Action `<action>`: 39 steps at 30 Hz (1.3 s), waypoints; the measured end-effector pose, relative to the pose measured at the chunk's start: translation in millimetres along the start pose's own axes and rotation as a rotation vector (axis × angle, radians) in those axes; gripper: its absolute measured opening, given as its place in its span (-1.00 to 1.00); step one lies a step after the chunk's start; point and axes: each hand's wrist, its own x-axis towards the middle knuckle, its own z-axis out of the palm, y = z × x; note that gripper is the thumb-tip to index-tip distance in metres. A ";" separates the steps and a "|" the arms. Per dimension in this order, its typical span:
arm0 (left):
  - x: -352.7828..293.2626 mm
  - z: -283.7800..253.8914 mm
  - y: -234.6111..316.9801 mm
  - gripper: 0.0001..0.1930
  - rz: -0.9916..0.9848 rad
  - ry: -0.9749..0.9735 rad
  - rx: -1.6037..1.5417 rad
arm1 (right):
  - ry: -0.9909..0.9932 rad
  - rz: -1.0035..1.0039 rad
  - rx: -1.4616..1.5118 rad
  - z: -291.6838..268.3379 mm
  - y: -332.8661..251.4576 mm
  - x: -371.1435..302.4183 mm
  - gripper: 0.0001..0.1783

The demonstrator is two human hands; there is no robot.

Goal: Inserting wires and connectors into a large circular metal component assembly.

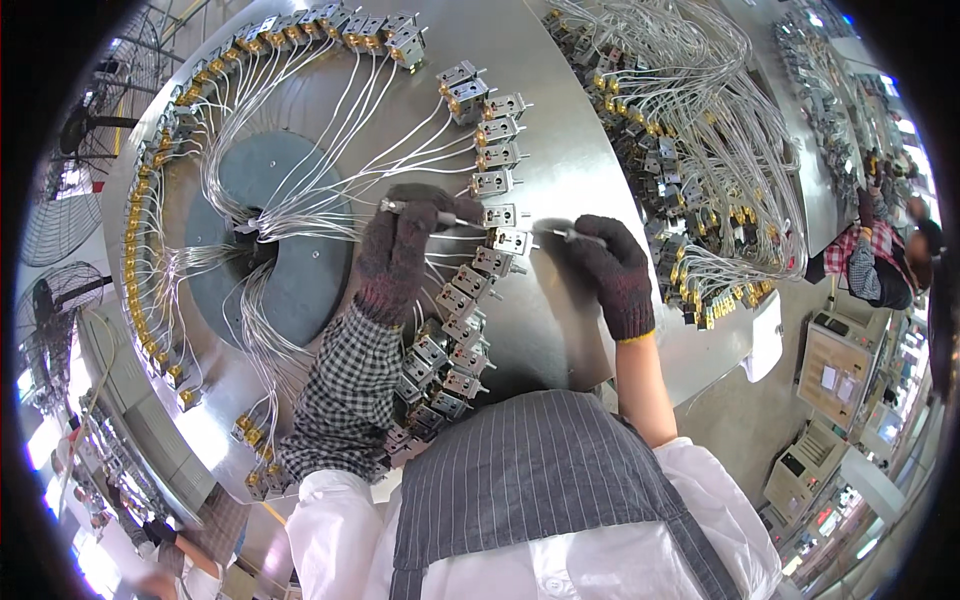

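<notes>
Small boxy metal units with shafts, which look like thermostats, stand in a curved row on a round steel table. My left hand (400,240), in a dark knit glove, closes on a slim silver tool like a small screwdriver (430,213). Its thin tip reaches the left side of one thermostat (500,216). Another thermostat (512,242) sits just below that one. To the right of the row, my gloved right hand (612,262) pinches a slim metal rod-like tool (572,235). This rod points at the units' shaft side; whether it touches a shaft I cannot tell.
Pale wires run from the units to a grey disc (330,265) in the table's middle. More brass-fitted units (135,260) line the far-left rim. On the right, another steel table bears a heap of wired units (690,200). People work at the far right and lower left.
</notes>
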 end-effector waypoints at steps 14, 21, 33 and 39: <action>-7.3 19.7 2.3 -0.78 -0.211 -0.144 0.019 | 0.113 0.009 0.044 12.4 11.7 -25.0 -0.70; -5.2 13.8 -9.0 -0.60 -0.140 -0.220 0.036 | 0.100 0.072 0.025 11.2 11.2 -25.5 -0.69; -3.9 13.5 -10.2 -0.82 -0.071 -0.194 -0.061 | 0.097 -0.043 0.026 16.8 12.8 -24.9 -0.74; -2.2 12.6 -4.8 -0.72 0.047 -0.201 0.147 | 0.075 0.164 0.138 11.9 13.0 -22.1 -0.70</action>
